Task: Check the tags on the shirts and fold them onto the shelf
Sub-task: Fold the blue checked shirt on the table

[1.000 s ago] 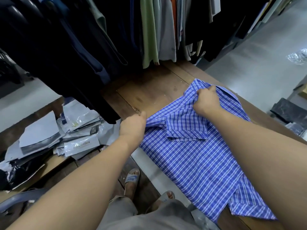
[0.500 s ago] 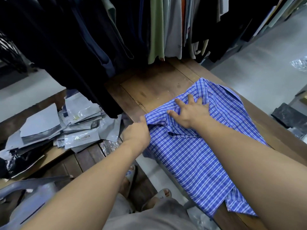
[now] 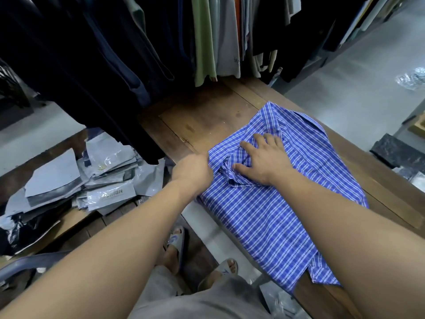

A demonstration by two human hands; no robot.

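Head view, plaid shirt (image 3: pixel 276 215) on tabletop (image 3: pixel 207 116), left hand (image 3: pixel 192 172) grip seemingly pinching its edge, right hand (image 3: pixel 266 160) pressing flat on it, grip wide

This looks like a clothing shop or its stockroom. A dense row of hanging clothes (image 3: pixel 207 42), dark, green and grey, runs above a wooden table (image 3: pixel 207 116) where a blue checked shirt (image 3: pixel 264 215) lies. To the left is a heap of grey plastic bags (image 3: pixel 110 196), one apparently printed FASHION. The floor (image 3: pixel 345 77) is bare grey concrete.
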